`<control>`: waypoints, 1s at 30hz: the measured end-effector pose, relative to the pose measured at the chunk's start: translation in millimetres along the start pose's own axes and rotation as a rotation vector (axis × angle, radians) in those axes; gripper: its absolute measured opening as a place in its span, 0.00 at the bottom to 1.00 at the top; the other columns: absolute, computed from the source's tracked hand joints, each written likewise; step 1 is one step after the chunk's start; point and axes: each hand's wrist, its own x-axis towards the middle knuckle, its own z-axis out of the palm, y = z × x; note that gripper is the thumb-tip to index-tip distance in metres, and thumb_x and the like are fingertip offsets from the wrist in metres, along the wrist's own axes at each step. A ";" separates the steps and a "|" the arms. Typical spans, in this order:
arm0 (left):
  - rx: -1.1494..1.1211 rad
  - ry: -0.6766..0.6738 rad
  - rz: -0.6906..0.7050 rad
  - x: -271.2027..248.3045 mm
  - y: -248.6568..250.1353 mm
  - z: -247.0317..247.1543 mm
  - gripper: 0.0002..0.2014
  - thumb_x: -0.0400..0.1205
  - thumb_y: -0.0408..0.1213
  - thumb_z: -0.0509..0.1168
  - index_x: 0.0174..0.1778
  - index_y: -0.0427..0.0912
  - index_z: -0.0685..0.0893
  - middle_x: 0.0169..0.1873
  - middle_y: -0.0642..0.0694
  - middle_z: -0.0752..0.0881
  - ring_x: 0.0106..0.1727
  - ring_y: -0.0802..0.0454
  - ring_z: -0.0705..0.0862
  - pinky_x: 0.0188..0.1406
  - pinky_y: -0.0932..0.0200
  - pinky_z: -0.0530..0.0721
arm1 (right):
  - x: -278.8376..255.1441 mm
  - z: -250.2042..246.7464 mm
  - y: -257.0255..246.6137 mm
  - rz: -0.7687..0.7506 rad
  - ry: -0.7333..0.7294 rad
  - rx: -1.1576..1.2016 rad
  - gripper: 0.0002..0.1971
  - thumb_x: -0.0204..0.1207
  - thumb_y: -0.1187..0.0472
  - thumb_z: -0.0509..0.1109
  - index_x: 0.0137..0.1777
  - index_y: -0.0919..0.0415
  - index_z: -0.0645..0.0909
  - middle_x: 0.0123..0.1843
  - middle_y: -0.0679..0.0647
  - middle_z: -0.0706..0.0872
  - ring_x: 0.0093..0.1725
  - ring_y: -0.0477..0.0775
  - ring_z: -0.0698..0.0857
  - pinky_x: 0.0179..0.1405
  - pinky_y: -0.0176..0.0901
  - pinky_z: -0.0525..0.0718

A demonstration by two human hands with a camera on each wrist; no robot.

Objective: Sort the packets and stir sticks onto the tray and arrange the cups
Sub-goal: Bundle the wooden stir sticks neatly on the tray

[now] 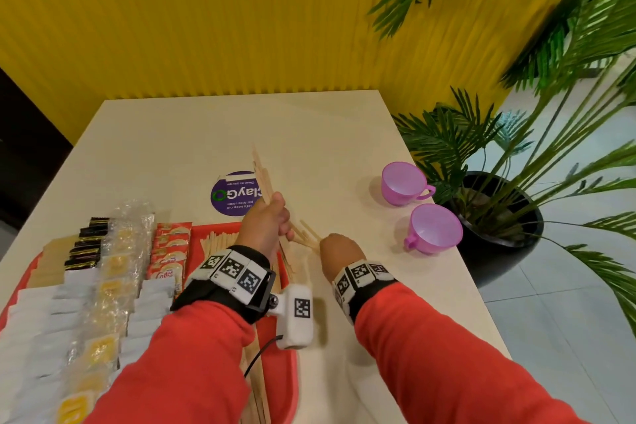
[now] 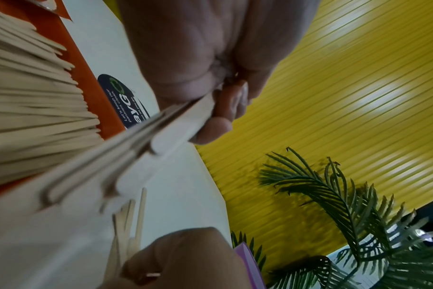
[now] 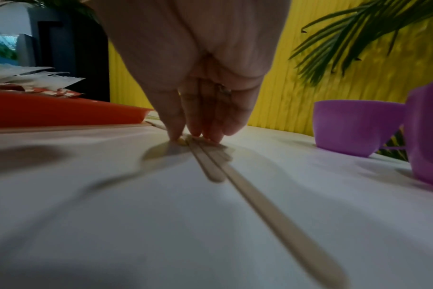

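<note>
Now our right fingers, bunched together, press down on the loose stir sticks lying on the desk just beside the tray. Our left hand grips a bundle of sticks above the tray's far right corner. We should pinch the loose ones level, then add them to the bundle. Both cups wait near the desk's right edge.
</note>
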 end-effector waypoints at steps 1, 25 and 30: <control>-0.008 -0.003 -0.008 1.7 0.8 -2.0 0.12 0.88 0.38 0.53 0.37 0.45 0.68 0.18 0.54 0.65 0.16 0.60 0.64 0.23 0.61 0.67 | -0.4 -1.8 -0.6 -0.002 0.001 -0.014 0.15 0.80 0.71 0.54 0.62 0.70 0.78 0.63 0.64 0.80 0.63 0.64 0.81 0.60 0.48 0.77; 0.118 -0.051 -0.054 -3.8 -6.6 -10.3 0.08 0.87 0.36 0.55 0.42 0.44 0.72 0.19 0.51 0.65 0.20 0.56 0.64 0.25 0.60 0.69 | -12.8 -1.5 6.0 0.177 -0.083 0.128 0.13 0.80 0.70 0.57 0.59 0.67 0.80 0.62 0.62 0.83 0.62 0.61 0.83 0.56 0.44 0.79; 0.208 -0.071 -0.044 -6.3 -14.3 -8.8 0.04 0.83 0.37 0.63 0.45 0.41 0.76 0.24 0.49 0.66 0.23 0.55 0.66 0.28 0.58 0.70 | -21.6 -10.9 27.6 0.213 0.054 0.450 0.08 0.74 0.70 0.61 0.47 0.62 0.82 0.48 0.59 0.84 0.52 0.60 0.82 0.49 0.43 0.77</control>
